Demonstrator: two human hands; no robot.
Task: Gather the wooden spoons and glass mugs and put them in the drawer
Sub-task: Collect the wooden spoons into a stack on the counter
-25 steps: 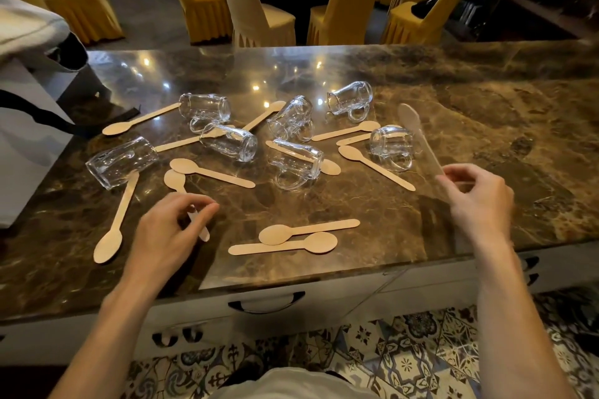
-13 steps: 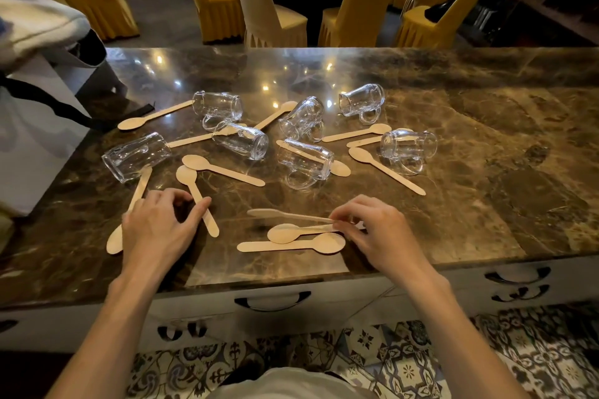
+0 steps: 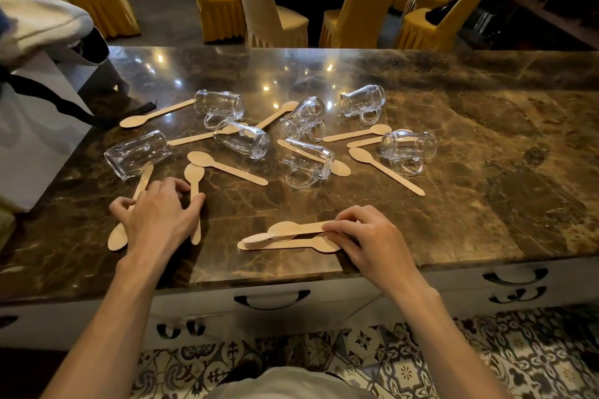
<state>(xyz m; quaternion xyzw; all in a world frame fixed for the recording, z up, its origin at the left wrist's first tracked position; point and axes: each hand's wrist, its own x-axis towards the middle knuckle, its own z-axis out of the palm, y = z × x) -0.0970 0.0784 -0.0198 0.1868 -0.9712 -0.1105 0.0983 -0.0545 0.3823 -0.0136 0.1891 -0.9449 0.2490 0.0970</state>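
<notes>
Your right hand (image 3: 366, 243) pinches light, stiff wooden spoons (image 3: 285, 228) at 6 o'clock, your left hand (image 3: 158, 217) curls over two at 8; take the fragile, slick glass mugs (image 3: 304, 159) by their handles.

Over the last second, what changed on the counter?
The right hand brought its carried spoon down and left onto the front spoons and now pinches them together. The left hand settled onto two left spoons. Mugs stayed on their sides; drawers shut.
</notes>
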